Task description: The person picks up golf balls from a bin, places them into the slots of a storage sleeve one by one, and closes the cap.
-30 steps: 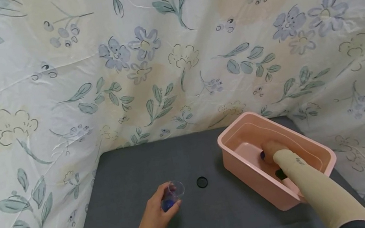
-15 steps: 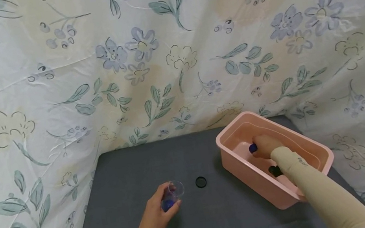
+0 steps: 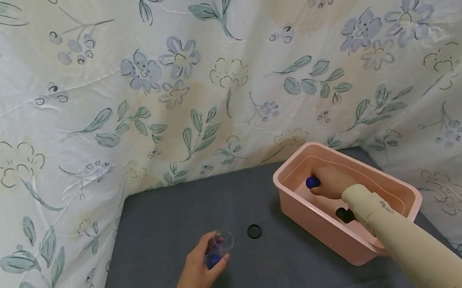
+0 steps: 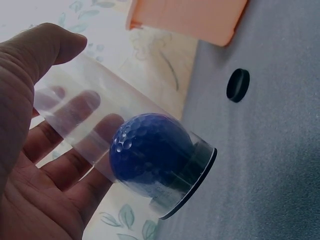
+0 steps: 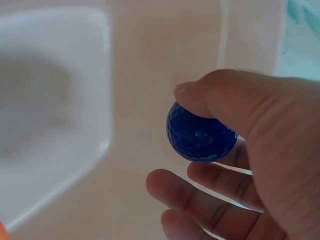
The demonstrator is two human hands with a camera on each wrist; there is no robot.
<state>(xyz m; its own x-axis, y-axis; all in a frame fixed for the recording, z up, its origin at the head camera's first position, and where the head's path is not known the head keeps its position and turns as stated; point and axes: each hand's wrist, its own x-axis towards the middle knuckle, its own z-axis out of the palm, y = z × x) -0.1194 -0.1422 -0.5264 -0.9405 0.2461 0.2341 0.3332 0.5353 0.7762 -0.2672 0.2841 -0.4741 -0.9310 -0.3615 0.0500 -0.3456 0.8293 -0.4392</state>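
Observation:
My left hand (image 3: 200,271) holds a clear plastic tube (image 4: 90,110), thumb on one side and fingers curled round the other. One blue golf ball (image 4: 150,152) sits in the tube's lower end, just above a dark end cap (image 4: 192,187). The tube's upper end shows as an uncovered ring in the head view. Inside the pink bin (image 3: 311,222), my right hand (image 3: 332,182) pinches a second blue golf ball (image 5: 200,132) between thumb and index finger. Its other fingers (image 5: 200,200) are spread, and the ball is up off the bin's floor.
A loose black cap (image 3: 254,231) lies on the dark grey table (image 3: 186,206), between the tube and the bin. The bin stands at the table's right side. Floral cloth (image 3: 191,120) hangs behind and along both sides.
My right hand has risen within the bin and shifted left, bringing the pinched golf ball into clearer view. The left hand and its tube have stayed nearly still.

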